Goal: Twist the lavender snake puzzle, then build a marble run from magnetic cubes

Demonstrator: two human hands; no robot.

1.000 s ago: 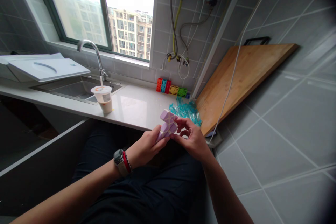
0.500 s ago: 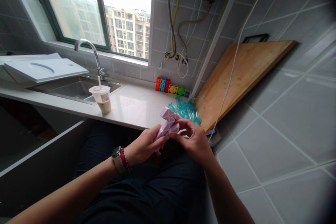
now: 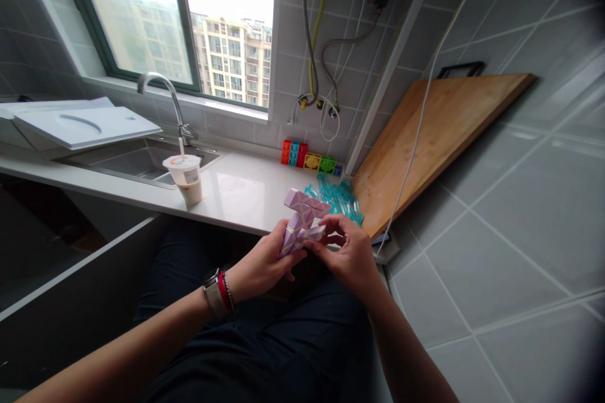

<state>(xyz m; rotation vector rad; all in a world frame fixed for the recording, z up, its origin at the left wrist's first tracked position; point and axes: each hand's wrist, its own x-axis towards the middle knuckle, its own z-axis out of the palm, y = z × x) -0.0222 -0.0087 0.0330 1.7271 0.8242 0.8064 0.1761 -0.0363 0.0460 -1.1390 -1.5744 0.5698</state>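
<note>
A purple and white snake puzzle (image 3: 300, 220), made of triangular segments, is bent into a zigzag between my hands, above my lap near the counter's front edge. My left hand (image 3: 267, 259) is wrapped around its lower left part. With thumb and fingers, my right hand (image 3: 347, 255) pinches the segment end that sticks out to the right. Its upper arm points up and left, free of both hands. Part of the puzzle is hidden inside my left palm.
Crumpled teal plastic pieces (image 3: 336, 195) lie behind the puzzle, with colourful toy blocks (image 3: 307, 158) against the wall. A drink cup with a straw (image 3: 185, 179) stands beside the sink (image 3: 135, 160). A wooden board (image 3: 439, 138) leans at right; a white cable (image 3: 416, 138) hangs before it.
The snake puzzle's upper part has turned and now reaches farther left, and its right segment end has tilted. Both hands keep their hold in nearly the same place.
</note>
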